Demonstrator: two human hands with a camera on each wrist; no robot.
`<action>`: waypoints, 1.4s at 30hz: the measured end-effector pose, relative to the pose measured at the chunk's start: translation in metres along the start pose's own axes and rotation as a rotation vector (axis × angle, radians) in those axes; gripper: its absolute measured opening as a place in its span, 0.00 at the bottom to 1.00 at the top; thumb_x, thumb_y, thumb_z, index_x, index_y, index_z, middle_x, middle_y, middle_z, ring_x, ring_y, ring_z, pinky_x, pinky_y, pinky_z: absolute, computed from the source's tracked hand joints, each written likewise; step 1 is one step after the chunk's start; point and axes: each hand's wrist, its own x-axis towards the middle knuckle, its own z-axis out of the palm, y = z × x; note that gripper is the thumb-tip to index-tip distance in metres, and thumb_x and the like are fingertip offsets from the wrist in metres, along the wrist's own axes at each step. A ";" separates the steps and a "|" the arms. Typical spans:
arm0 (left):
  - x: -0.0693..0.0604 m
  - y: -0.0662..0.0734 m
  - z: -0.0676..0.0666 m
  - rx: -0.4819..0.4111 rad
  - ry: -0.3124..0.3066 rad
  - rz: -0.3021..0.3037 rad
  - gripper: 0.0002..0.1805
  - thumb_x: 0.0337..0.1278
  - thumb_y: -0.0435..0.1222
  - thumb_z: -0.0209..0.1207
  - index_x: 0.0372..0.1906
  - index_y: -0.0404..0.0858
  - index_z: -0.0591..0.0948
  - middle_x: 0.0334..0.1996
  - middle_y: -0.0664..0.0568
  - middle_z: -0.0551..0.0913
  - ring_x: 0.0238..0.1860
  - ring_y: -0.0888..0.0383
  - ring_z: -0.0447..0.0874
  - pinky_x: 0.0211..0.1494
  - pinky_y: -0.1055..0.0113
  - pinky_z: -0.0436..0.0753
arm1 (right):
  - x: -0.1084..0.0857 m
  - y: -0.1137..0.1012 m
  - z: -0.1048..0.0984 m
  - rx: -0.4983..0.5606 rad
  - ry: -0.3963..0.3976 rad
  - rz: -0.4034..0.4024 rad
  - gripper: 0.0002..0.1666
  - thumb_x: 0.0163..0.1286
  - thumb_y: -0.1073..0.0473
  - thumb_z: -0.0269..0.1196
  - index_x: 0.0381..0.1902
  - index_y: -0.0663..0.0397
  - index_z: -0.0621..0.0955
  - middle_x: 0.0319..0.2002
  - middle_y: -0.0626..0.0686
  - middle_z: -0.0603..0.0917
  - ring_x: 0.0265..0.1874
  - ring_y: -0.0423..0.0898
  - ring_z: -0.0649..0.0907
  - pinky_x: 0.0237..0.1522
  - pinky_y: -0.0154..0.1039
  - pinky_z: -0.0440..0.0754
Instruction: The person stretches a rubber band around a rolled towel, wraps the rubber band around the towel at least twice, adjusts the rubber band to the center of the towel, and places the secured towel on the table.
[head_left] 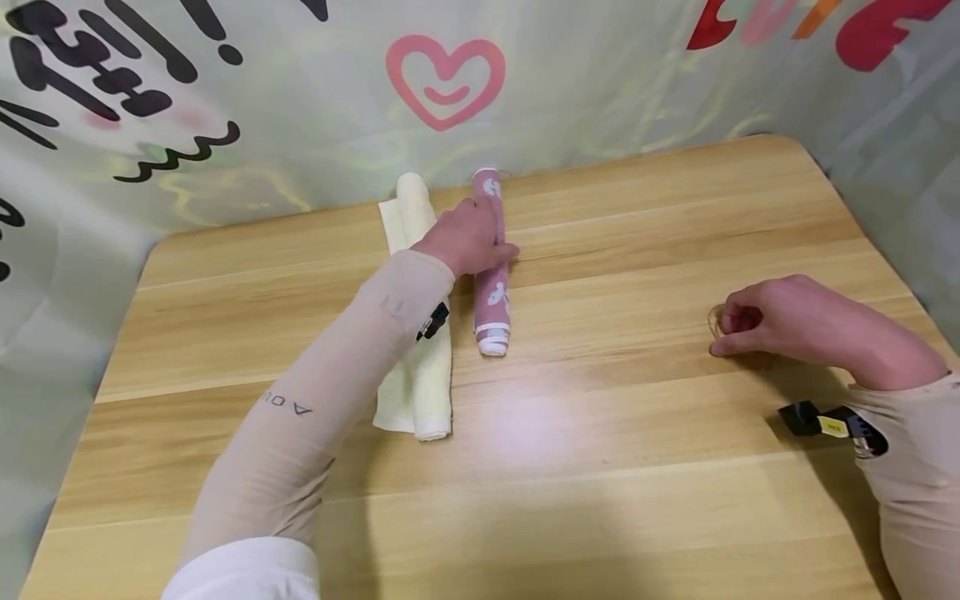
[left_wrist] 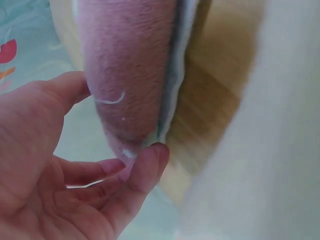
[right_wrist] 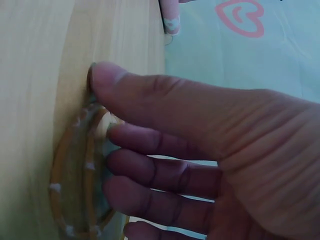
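Observation:
A rolled pink cloth with white figures lies lengthwise near the back of the table. My left hand grips it, thumb on one side and fingers on the other; the left wrist view shows fingertips against the pink roll. Just left of it, a partly rolled cream cloth lies under my left forearm. Off to the right, my right hand pinches thin brown bands at the tabletop. In the right wrist view, the looped bands are between thumb and fingers.
The wooden table has its back edge against a pale curtain printed with a pink heart and dark marks. My left forearm crosses above the table's left half. Another curtain side hangs along the right edge.

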 end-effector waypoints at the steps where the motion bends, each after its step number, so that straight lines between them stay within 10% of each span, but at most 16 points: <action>1: 0.001 0.001 -0.001 0.009 -0.005 0.006 0.33 0.70 0.56 0.60 0.62 0.33 0.68 0.54 0.42 0.76 0.48 0.50 0.79 0.51 0.62 0.83 | 0.000 0.000 0.000 -0.003 0.002 -0.004 0.14 0.65 0.46 0.74 0.30 0.43 0.81 0.24 0.41 0.76 0.26 0.39 0.71 0.30 0.33 0.64; 7: 0.004 0.006 -0.008 -0.013 -0.020 0.019 0.20 0.71 0.52 0.61 0.45 0.39 0.75 0.41 0.49 0.77 0.38 0.54 0.82 0.40 0.66 0.82 | 0.001 0.001 0.001 -0.039 0.010 -0.046 0.09 0.67 0.55 0.71 0.29 0.45 0.82 0.24 0.41 0.78 0.27 0.39 0.71 0.31 0.33 0.66; 13: 0.007 0.010 -0.010 0.027 -0.007 -0.001 0.20 0.69 0.51 0.62 0.46 0.37 0.77 0.49 0.47 0.78 0.43 0.53 0.81 0.50 0.62 0.84 | -0.001 0.003 0.001 -0.063 0.032 -0.077 0.10 0.67 0.59 0.68 0.27 0.45 0.80 0.22 0.41 0.75 0.26 0.40 0.71 0.31 0.33 0.65; 21: 0.014 0.015 -0.006 0.002 0.028 -0.109 0.53 0.62 0.56 0.68 0.77 0.31 0.54 0.68 0.42 0.72 0.54 0.48 0.82 0.61 0.59 0.85 | -0.009 0.004 -0.008 -0.063 0.141 -0.084 0.09 0.64 0.60 0.68 0.27 0.41 0.79 0.21 0.40 0.75 0.23 0.37 0.69 0.29 0.33 0.65; 31: 0.023 0.013 -0.006 0.084 0.078 -0.099 0.17 0.63 0.48 0.68 0.37 0.40 0.77 0.49 0.46 0.84 0.47 0.50 0.82 0.57 0.58 0.85 | -0.020 0.012 -0.020 -0.010 0.331 -0.004 0.04 0.63 0.59 0.65 0.30 0.45 0.79 0.23 0.42 0.80 0.22 0.34 0.70 0.29 0.33 0.66; 42: 0.024 0.013 -0.002 0.126 0.109 -0.197 0.17 0.68 0.49 0.62 0.47 0.40 0.78 0.49 0.46 0.85 0.45 0.49 0.83 0.47 0.58 0.85 | -0.038 0.020 -0.031 0.316 0.479 0.070 0.06 0.72 0.58 0.63 0.34 0.51 0.80 0.24 0.35 0.88 0.24 0.17 0.79 0.30 0.24 0.66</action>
